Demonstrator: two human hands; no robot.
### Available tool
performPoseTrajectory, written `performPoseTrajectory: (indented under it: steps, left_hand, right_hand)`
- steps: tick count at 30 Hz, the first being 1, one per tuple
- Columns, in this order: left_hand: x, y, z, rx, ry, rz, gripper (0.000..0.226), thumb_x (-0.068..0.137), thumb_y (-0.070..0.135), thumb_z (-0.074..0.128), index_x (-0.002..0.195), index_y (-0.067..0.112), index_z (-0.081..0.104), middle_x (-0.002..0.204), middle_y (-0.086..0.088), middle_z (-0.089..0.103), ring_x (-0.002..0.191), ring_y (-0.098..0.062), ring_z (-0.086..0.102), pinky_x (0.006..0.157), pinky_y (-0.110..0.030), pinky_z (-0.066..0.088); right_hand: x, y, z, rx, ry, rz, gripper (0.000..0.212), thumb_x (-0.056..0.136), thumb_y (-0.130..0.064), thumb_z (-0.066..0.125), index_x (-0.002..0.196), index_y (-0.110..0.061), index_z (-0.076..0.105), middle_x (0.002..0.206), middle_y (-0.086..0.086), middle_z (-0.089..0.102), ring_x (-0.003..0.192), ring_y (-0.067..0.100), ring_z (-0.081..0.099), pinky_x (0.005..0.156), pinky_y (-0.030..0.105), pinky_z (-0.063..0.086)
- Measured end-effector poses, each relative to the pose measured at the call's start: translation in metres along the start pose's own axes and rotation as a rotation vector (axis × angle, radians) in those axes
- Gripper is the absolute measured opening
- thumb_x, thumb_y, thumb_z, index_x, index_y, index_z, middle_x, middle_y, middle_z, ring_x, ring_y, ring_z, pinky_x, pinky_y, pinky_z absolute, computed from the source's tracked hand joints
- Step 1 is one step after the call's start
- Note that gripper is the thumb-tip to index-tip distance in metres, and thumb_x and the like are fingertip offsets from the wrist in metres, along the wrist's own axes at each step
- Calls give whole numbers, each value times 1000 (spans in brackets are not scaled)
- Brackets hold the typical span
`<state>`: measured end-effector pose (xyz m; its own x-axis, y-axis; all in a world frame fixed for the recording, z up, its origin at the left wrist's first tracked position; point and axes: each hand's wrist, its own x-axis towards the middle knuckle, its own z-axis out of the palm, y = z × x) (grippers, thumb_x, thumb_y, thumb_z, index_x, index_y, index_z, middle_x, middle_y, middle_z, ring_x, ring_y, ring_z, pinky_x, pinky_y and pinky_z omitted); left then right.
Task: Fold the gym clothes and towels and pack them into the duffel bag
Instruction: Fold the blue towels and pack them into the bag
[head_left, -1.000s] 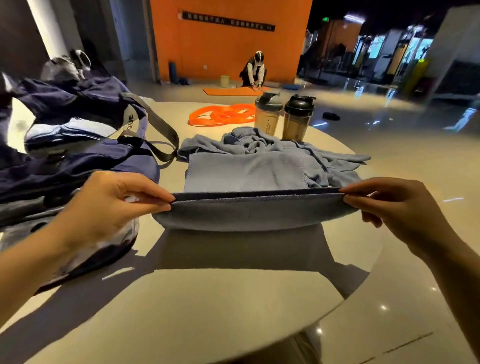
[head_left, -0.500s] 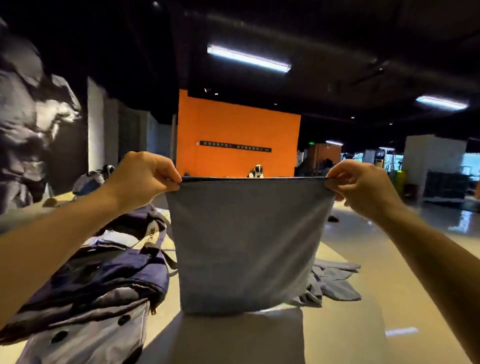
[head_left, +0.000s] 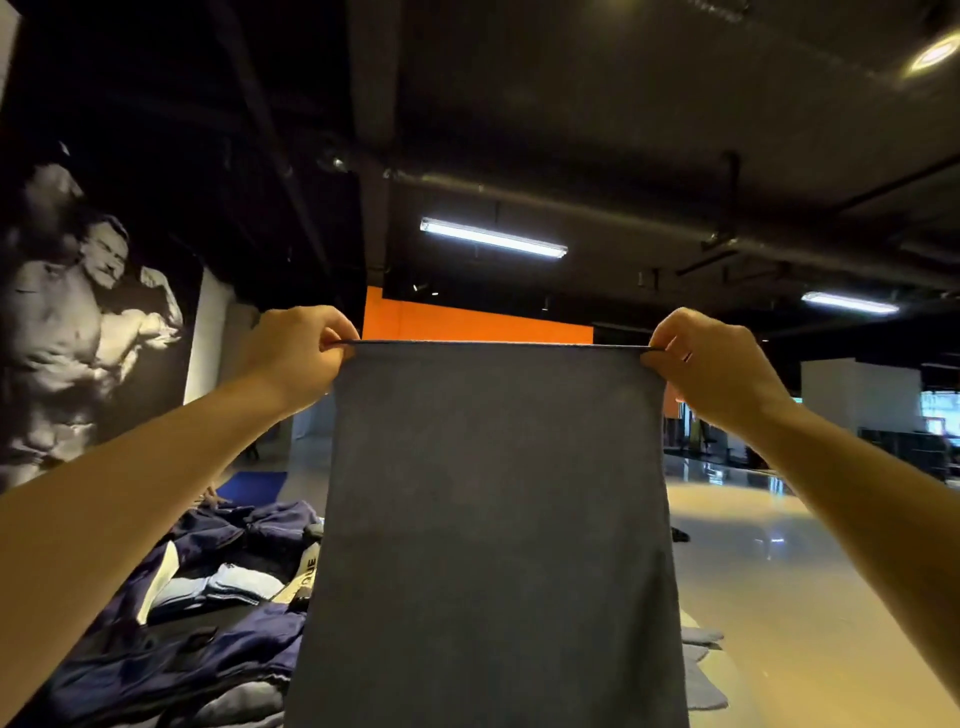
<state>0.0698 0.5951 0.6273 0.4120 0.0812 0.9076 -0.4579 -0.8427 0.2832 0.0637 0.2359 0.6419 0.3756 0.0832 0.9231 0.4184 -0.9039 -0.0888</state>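
A grey-blue towel (head_left: 493, 519) hangs flat in front of me, stretched taut along its top edge. My left hand (head_left: 293, 358) pinches the top left corner and my right hand (head_left: 719, 364) pinches the top right corner, both raised at arm's length. The navy duffel bag (head_left: 208, 623) lies open at the lower left, with light folded cloth inside it. A bit of another grey garment (head_left: 698, 670) shows at the towel's lower right. The towel's lower end runs out of view and hides the table behind it.
A shiny floor (head_left: 779, 561) stretches away on the right. An orange wall (head_left: 467, 322) stands far behind the towel. A large black-and-white wall picture (head_left: 78, 322) fills the left side.
Both hands have lifted the towel from table height to well above it, so it hangs full length. My view has tilted up, and the bottles and table top are out of sight.
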Motion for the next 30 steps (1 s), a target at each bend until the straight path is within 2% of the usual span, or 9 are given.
performPoseTrajectory:
  steps: [3, 6, 9, 13, 17, 19, 22, 26, 30]
  left_hand:
    - [-4, 9, -12, -59, 10, -44, 11, 90, 8, 64, 100, 6, 69, 84, -7, 65, 76, -29, 65, 77, -46, 56]
    - [-9, 14, -23, -84, 22, -47, 15, 91, 9, 63, 103, 2, 67, 83, -8, 63, 77, -31, 65, 78, -45, 56]
    - [-15, 19, -32, -89, 19, -59, 16, 93, 13, 60, 105, 4, 63, 85, -8, 64, 72, -28, 65, 66, -37, 55]
    - [-21, 26, -40, -138, 56, -121, 9, 96, 21, 56, 102, 14, 56, 78, -1, 60, 60, -18, 60, 44, -25, 49]
    - [-17, 33, -52, -211, 90, -84, 7, 95, 18, 58, 99, 13, 57, 76, -1, 60, 56, -13, 55, 36, -16, 39]
    - [-16, 31, -56, -209, 72, -78, 7, 94, 19, 60, 97, 13, 60, 73, 1, 60, 58, -14, 56, 42, -15, 42]
    - [-16, 22, -51, -205, 7, -85, 14, 92, 24, 62, 99, 12, 66, 82, -2, 64, 71, -16, 58, 63, -29, 46]
    - [-29, -6, -17, -210, -118, -152, 9, 92, 23, 63, 93, 14, 64, 76, 2, 62, 64, -11, 55, 52, -24, 41]
    - [-54, -55, 42, -116, -262, -227, 10, 90, 23, 66, 91, 13, 67, 79, -4, 65, 60, -13, 55, 61, -27, 44]
  right_hand:
    - [2, -10, -13, -12, 12, -2, 14, 92, -15, 60, 99, -5, 68, 98, 15, 68, 82, 23, 58, 73, 30, 44]
    - [-1, -21, -24, -60, -59, -16, 20, 94, -14, 58, 104, -2, 69, 102, 16, 68, 89, 28, 63, 78, 32, 48]
    - [-4, -23, -35, -29, -129, 44, 18, 95, -17, 56, 104, -6, 66, 94, 11, 66, 71, 19, 61, 60, 22, 47]
    - [-9, -26, -52, 172, -173, 165, 6, 95, -19, 56, 90, -17, 59, 71, -1, 59, 53, 12, 59, 39, 13, 41]
    - [-12, -29, -66, 253, -104, 150, 5, 93, -18, 58, 94, -14, 60, 68, 0, 58, 54, 16, 57, 47, 19, 43]
    - [-14, -30, -66, 295, -109, 166, 6, 93, -18, 59, 94, -13, 62, 67, 2, 59, 54, 17, 57, 51, 23, 44]
    - [-18, -27, -54, 327, -153, 215, 5, 91, -19, 61, 91, -14, 63, 71, 4, 62, 55, 16, 57, 51, 23, 46]
    - [-29, -10, -14, 314, -319, 297, 9, 89, -20, 64, 87, -12, 65, 71, 6, 62, 56, 16, 57, 53, 26, 48]
    - [-55, 13, 55, 303, -511, 404, 10, 89, -19, 65, 84, -11, 63, 76, 13, 63, 57, 18, 56, 51, 26, 45]
